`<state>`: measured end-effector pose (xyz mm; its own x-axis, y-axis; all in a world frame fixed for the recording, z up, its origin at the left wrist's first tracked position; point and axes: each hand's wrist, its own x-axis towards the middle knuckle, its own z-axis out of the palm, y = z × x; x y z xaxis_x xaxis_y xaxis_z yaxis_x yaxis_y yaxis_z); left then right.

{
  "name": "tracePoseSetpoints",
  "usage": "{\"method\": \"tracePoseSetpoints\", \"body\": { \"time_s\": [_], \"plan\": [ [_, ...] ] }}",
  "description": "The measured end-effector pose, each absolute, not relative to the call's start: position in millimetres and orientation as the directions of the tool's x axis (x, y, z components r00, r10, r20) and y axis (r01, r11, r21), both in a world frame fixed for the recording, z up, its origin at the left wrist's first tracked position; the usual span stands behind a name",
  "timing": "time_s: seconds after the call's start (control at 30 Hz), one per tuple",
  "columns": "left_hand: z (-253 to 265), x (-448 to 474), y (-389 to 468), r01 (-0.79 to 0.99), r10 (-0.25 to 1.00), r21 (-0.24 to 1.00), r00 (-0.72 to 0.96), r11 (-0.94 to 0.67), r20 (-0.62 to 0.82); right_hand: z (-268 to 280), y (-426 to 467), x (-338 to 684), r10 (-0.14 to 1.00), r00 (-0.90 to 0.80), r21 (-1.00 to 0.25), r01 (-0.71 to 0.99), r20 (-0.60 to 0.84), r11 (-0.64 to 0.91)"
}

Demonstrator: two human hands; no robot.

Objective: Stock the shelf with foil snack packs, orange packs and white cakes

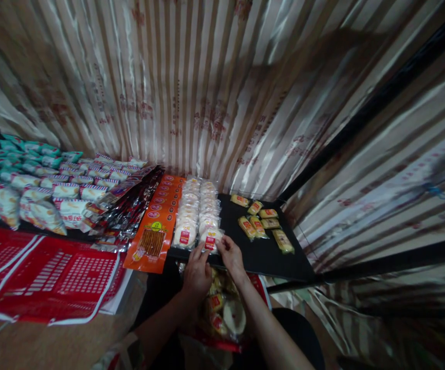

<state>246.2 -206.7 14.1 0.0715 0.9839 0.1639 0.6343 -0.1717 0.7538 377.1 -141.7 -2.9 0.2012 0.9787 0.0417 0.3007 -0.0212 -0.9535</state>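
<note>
At the front end of the right-hand row of clear-wrapped round white crackers lies a cracker packet (209, 241) with a red label. My left hand (197, 270) pinches its lower left edge, and my right hand (230, 256) has its fingers on the right edge. Beside it, a second row of cracker packets (185, 234) runs back along the black shelf (241, 254). Below my hands, a red basket (261, 290) holds several yellow-wrapped packets (217, 303) and a round pale packet (234, 317); my forearms partly hide it.
Small yellow packets (259, 224) lie scattered on the shelf's right part. Left of the crackers are an orange snack bag (153, 228), dark packets (137, 200) and rows of white snack bags (66, 190). Red baskets (68, 277) stand at lower left. A dark metal bar (334, 136) slants at right.
</note>
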Motion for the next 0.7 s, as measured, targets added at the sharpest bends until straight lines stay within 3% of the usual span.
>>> {"method": "tracePoseSetpoints", "body": {
  "time_s": [0.43,0.53,0.7],
  "plan": [
    [-7.9,257.6,-196.8,0.689,0.99,0.714,0.043,-0.126,0.134,-8.5,-132.4,376.8,0.953,0.15,-0.732,0.675,0.264,0.097],
    [-7.1,260.4,-196.0,0.693,0.992,0.712,0.036,-0.112,0.121,-8.7,-130.5,377.6,0.956,0.126,-0.71,0.697,0.265,0.105],
    [-3.9,263.1,-194.6,0.705,0.994,0.703,0.04,-0.098,0.099,-10.9,-128.4,375.1,0.972,0.138,-0.775,0.629,0.19,0.062]
  ]
}}
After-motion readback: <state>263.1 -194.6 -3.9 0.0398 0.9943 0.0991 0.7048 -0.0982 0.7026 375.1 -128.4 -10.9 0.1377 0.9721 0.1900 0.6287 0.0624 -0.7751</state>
